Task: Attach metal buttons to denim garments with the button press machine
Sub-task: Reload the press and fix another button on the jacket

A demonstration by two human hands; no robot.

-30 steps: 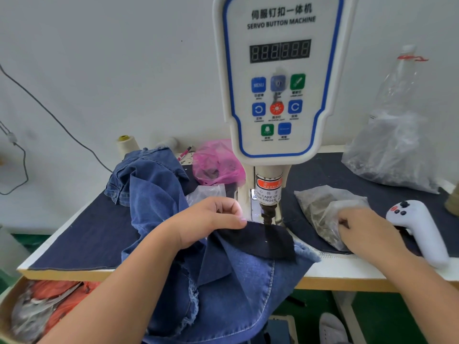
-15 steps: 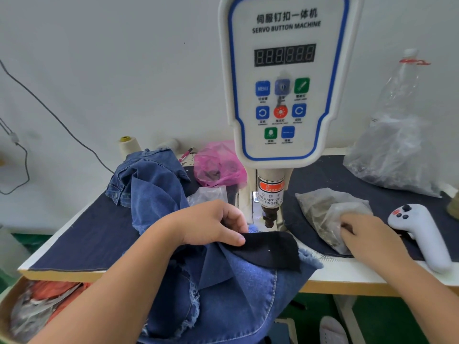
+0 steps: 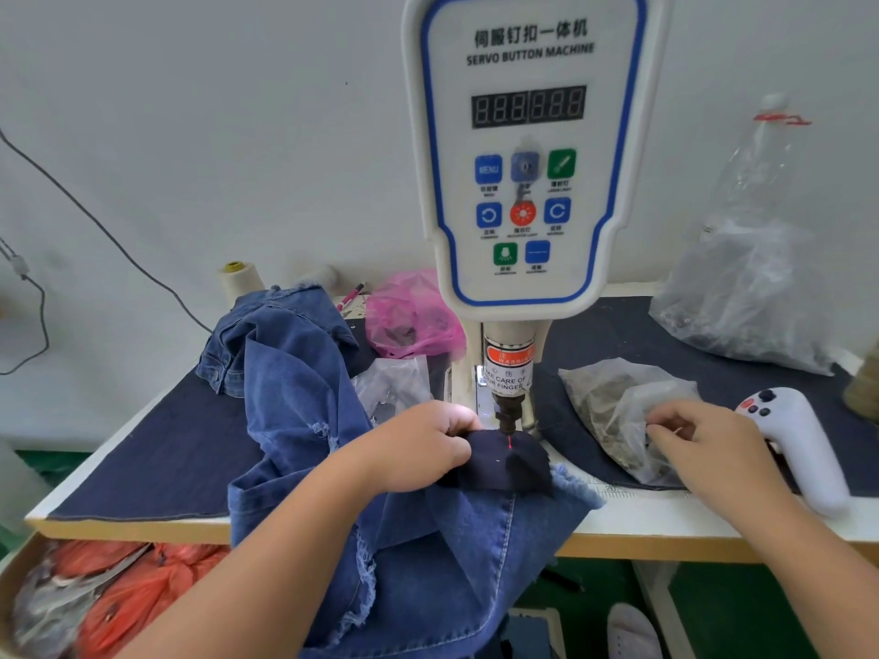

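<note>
Where bag [image 3: 618, 411] crumples, right fingertips [image 3: 654, 423] hidden

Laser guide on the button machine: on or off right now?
On. A red laser line shows on the dark denim patch under the press head, beside the left hand.

**Light & pic quality**

We see a bright, even scene w/ soft, diffuse light; the source itself is out of view. Shadows stay faint: a soft one under the table edge [image 3: 304, 532] and a darker patch below it, bottom right. We note mild glare on the machine panel [image 3: 528, 149], its small labels too blurred to read. A red laser line glows on the dark denim flap [image 3: 509, 456]. The clear plastic bag [image 3: 742, 287] at right looks hazy. We get wide-angle bending at the edges, & the orange bags [image 3: 119, 596] bottom left are smeared, out of focus.
</note>
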